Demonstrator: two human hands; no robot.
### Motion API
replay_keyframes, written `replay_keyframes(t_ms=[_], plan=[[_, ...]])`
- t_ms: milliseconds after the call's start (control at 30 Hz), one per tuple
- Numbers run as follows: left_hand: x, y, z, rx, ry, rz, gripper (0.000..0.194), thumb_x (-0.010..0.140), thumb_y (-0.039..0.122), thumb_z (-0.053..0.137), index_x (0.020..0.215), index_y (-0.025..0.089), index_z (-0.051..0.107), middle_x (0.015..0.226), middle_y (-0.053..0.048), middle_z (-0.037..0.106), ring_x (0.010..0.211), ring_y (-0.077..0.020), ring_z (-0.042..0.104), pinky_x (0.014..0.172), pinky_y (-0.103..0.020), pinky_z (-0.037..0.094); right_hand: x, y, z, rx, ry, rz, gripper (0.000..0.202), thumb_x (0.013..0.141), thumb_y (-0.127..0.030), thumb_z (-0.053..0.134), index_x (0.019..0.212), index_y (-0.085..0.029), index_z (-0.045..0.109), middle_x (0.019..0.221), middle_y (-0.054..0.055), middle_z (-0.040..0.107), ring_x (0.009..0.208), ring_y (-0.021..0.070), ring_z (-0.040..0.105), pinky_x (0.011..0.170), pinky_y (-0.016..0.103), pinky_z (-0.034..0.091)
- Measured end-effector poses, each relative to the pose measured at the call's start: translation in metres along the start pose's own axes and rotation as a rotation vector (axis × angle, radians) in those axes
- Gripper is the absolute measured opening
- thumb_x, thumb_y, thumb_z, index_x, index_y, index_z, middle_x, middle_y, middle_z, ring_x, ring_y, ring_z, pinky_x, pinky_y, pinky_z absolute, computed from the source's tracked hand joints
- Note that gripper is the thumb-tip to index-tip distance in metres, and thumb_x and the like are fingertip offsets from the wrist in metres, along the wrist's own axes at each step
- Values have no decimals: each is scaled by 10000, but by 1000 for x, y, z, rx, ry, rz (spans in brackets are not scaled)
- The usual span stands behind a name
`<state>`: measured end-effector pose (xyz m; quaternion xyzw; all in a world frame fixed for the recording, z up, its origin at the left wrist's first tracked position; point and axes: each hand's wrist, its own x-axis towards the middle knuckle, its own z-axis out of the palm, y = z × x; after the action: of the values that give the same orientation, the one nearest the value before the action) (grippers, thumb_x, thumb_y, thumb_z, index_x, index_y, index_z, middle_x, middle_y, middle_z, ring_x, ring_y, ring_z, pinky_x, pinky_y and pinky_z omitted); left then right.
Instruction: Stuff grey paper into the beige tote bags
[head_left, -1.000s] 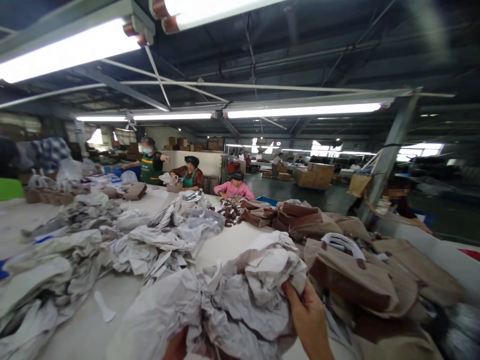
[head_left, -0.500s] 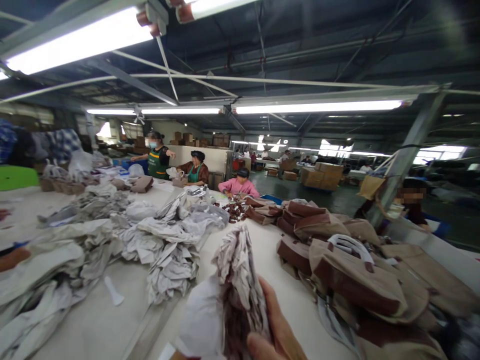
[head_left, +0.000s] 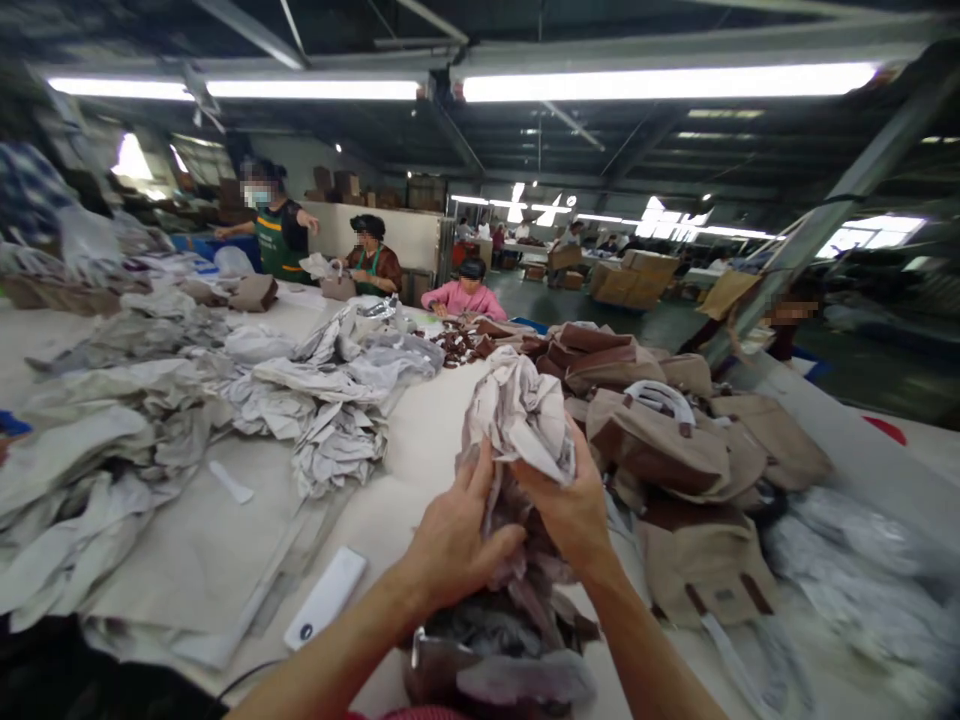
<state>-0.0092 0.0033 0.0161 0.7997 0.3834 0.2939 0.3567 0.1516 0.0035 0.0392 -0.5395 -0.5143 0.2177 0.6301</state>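
Observation:
A wad of crumpled pale paper [head_left: 517, 400] is held up in front of me, gripped from both sides. My left hand [head_left: 461, 525] presses on its left and lower part, thumb pointing inward. On the other side, my right hand [head_left: 574, 500] has its fingers curled round the paper's right edge. Below the hands, close to my body, lies a brown bag [head_left: 442, 665] with a metal-looking edge and grey, plastic-like wrapping [head_left: 525, 680] on it. The lower end of the wad runs down toward this bag; where they meet is hard to make out.
Piles of crumpled paper [head_left: 337, 430] cover the table's left side. A white phone-like object [head_left: 326, 597] lies near my left forearm. Tan and brown bags [head_left: 660, 440] are heaped at right, beside clear plastic [head_left: 862, 560]. A person in pink [head_left: 465, 295] sits across the table.
My view has tilted down. The left hand has come in from out of view onto the paper, now bunched up between both hands. The bag near my body has come into view.

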Motion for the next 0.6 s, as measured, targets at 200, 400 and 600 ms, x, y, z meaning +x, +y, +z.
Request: replay_keyframes(t_ms=[200, 400, 600], plan=[[-8, -17, -6, -277, 79, -93, 429, 917, 311, 462, 1317, 170, 531, 1179, -96, 666, 735, -131, 637, 685, -271, 516, 25, -20, -69, -401, -124, -326, 529, 713, -333, 704, 1205, -140, 673, 1020, 77, 758, 837, 220, 710, 752, 303, 583], [-40, -62, 37, 246, -415, -184, 198, 837, 212, 514, 712, 207, 667, 725, -52, 696, 726, -213, 658, 713, -312, 505, 11, -31, -108, -533, -516, -335, 458, 801, -299, 672, 1246, -193, 677, 1031, 72, 774, 836, 231, 747, 690, 258, 594], [-61, -94, 76, 348, -465, -260, 395, 669, 324, 712, 1028, 159, 701, 1104, -185, 697, 1011, -394, 654, 904, -501, 531, -11, 6, -98, -615, -954, 12, 405, 848, -312, 579, 1240, -278, 676, 1151, 27, 747, 993, 243, 717, 853, 290, 548]])
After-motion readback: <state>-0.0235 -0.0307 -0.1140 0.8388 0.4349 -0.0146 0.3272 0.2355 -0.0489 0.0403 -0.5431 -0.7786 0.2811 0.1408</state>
